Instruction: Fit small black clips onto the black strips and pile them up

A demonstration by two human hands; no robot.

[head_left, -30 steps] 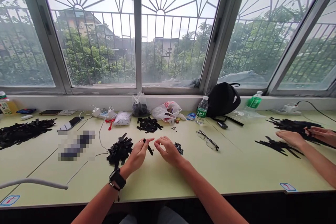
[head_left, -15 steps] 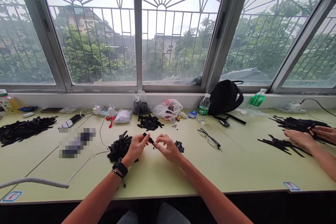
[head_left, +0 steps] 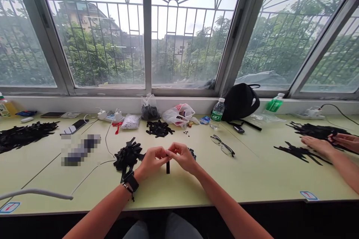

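Observation:
My left hand and my right hand meet fingertip to fingertip above the table, both pinched closed. A short black strip hangs down from between their fingers; its upper end is hidden by them. Left of my left hand lies a heap of black strips. A small pile of dark shiny pieces is mostly covered by my right hand. Farther back is another heap of black strips, with a few tiny loose pieces to its right.
Glasses and a water bottle stand to the right, near a black bag. Plastic bags line the back. A white cable crosses the left side. At far right, a co-worker's hands handle black strips.
My hands have come together at the fingertips. The black strip, held slanted between them before, now hangs straight down. The view has shifted slightly.

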